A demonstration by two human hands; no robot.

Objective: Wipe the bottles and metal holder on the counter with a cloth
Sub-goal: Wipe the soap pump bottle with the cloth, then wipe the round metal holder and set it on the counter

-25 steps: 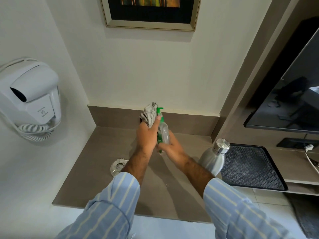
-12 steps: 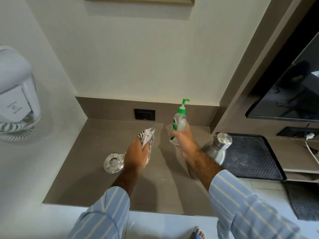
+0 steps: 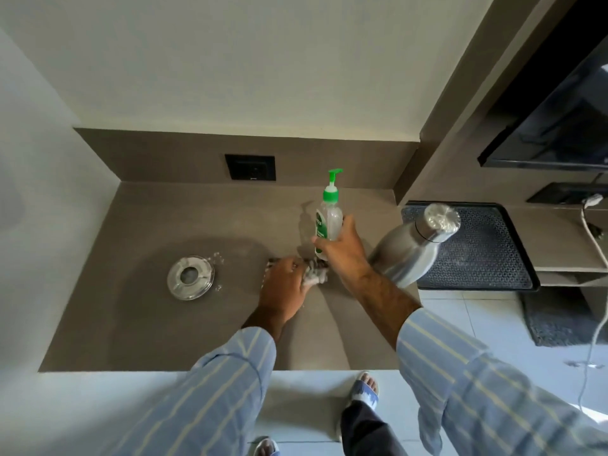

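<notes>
My right hand [image 3: 342,255] grips a clear pump bottle [image 3: 329,215] with a green top and green label, holding it upright just above the grey counter [image 3: 164,324]. My left hand [image 3: 283,287] presses a bunched grey patterned cloth [image 3: 314,274] onto the counter directly under the bottle. A round shiny metal holder [image 3: 190,277] lies flat on the counter to the left of my left hand. A steel flask [image 3: 413,248] with a steel cap stands at the counter's right edge, behind my right forearm.
A black wall socket [image 3: 250,166] sits in the backsplash behind the bottle. A black perforated tray [image 3: 477,245] lies on a lower shelf to the right. A dark screen [image 3: 559,126] hangs above it, and a white cable [image 3: 592,245] dangles at far right.
My left hand has moved right with the cloth, from beside the metal holder to under the pump bottle. The right hand still holds the bottle. The camera has tilted further down.
</notes>
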